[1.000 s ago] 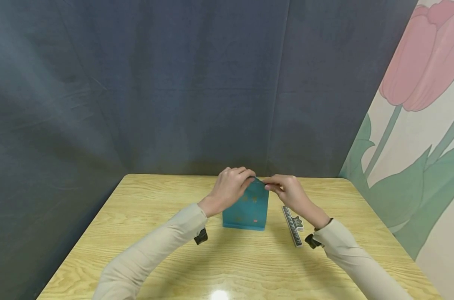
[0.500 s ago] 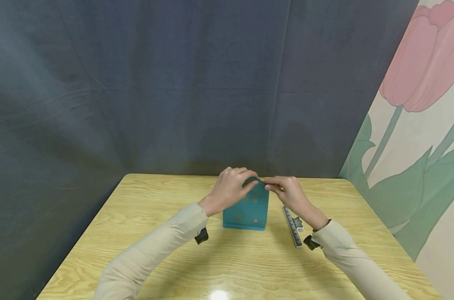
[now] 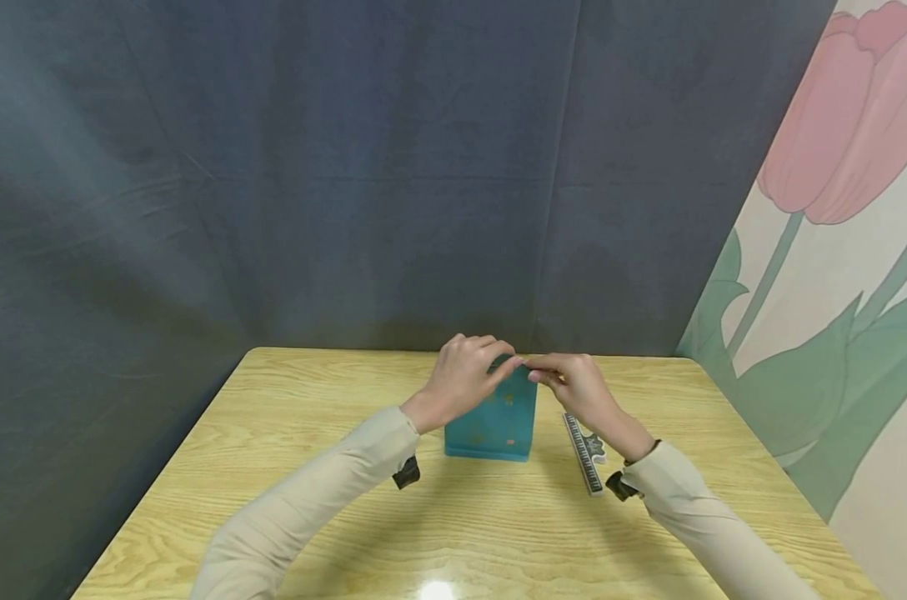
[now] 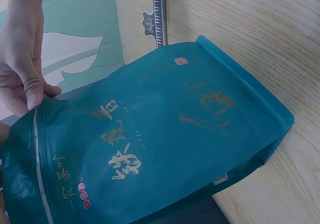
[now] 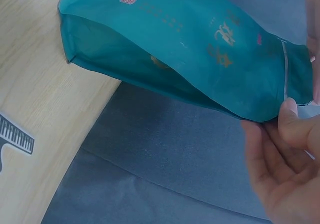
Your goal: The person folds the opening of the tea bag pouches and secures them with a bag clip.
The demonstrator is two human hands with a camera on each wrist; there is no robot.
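Note:
A teal stand-up tea pouch (image 3: 491, 429) stands on the table toward its far side, with gold and pale characters on its front (image 4: 165, 134). A pale seal strip crosses it near the top, seen in both wrist views. My right hand (image 3: 573, 379) pinches the top right corner at that strip, thumb on one face and fingers behind. From the left, my left hand (image 3: 459, 377) reaches over the top edge and grips it, thumb on the near side close to the right fingertips. Some of the left fingers are hidden behind the pouch.
A flat piece printed like piano keys (image 3: 584, 454), with a dark scrolled shape on its side, lies right of the pouch. The wooden table (image 3: 333, 517) ends at a dark curtain (image 3: 393, 208). A tulip-painted wall (image 3: 821, 333) borders the right.
My left thumb has shifted rightward along the pouch's top edge toward the right fingertips. The right hand keeps its pinch, and the pouch stays in place.

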